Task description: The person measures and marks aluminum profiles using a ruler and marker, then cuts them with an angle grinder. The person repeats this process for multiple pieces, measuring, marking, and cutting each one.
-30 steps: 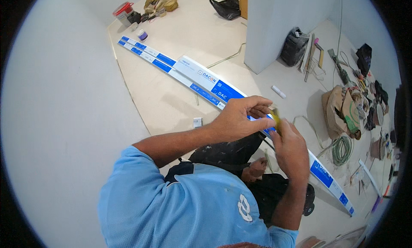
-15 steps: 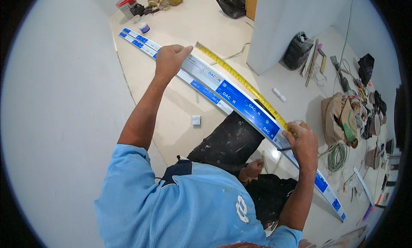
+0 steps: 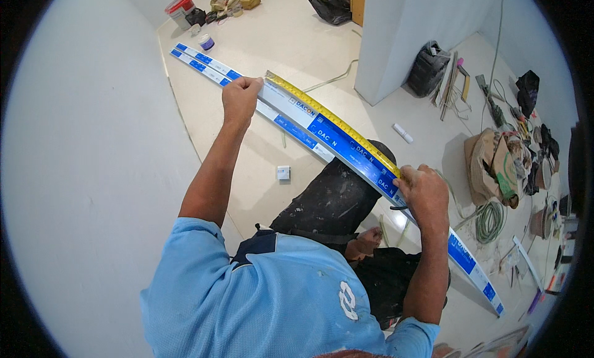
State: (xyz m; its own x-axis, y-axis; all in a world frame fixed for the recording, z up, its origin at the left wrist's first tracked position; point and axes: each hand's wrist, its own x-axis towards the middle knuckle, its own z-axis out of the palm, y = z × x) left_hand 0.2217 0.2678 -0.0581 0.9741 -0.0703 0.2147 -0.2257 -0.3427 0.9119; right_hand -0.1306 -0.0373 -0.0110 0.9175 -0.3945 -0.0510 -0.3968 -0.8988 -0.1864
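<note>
A long flat strip [image 3: 334, 138] with white and blue film runs slantwise in front of me, from far left to near right, over my bent knee. My left hand [image 3: 240, 101] is closed on its far part, thumb and fingers pinched at the edge. A second similar strip [image 3: 296, 132] lies beside it on the left. Along the right edge of the first strip stretches a yellow tape measure blade [image 3: 334, 120], its metal tip just right of my left hand. My right hand [image 3: 426, 194] grips the blade's near end against the strip; the tape's case is hidden.
A small pale box [image 3: 283, 173] lies on the floor by my knee. A white marker-like tube [image 3: 402, 133] lies right of the strip. Bags [image 3: 489, 163], coiled cable [image 3: 490, 223] and tools line the right. A wall corner [image 3: 374, 79] juts in ahead; a bucket [image 3: 180, 11] stands far left.
The tape blade has come down flush along the strip's edge, its tip shifting left. My right hand has slid slightly up and left; my left hand moved slightly down and its thumb closed in.
</note>
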